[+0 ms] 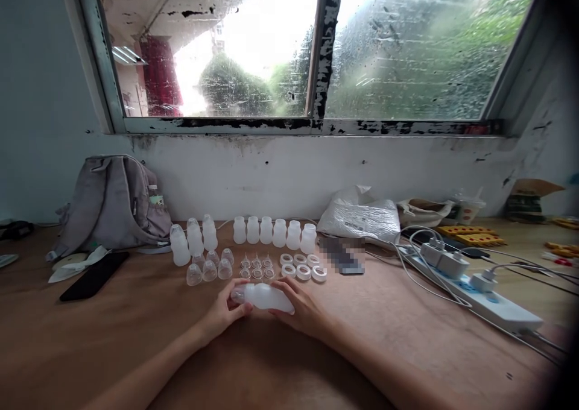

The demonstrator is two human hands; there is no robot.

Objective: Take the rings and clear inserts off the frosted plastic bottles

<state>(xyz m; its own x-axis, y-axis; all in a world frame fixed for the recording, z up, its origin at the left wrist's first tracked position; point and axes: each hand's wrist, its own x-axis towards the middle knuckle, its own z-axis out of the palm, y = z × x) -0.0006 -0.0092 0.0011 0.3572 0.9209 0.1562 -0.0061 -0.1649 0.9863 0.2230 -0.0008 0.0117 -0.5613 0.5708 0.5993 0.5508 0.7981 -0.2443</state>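
A translucent white baby bottle (262,296) lies sideways between my hands, just above the tabletop. My left hand (228,306) is closed round its clear cap end, and my right hand (298,306) wraps the base end. Beyond them, clear dome caps (209,270), nipples (257,265) and white collar rings (303,271) are laid out in short rows. Several open bottle bodies (266,231) stand upright in a line behind these. Capped bottles (195,237) stand at the back left.
A grey backpack (111,205) and a black phone (94,276) are on the left. A silvery plastic bag (359,217) and a pixelated dark object (346,254) lie at the back right. The white power strip (479,292) with trailing cables crosses the right side.
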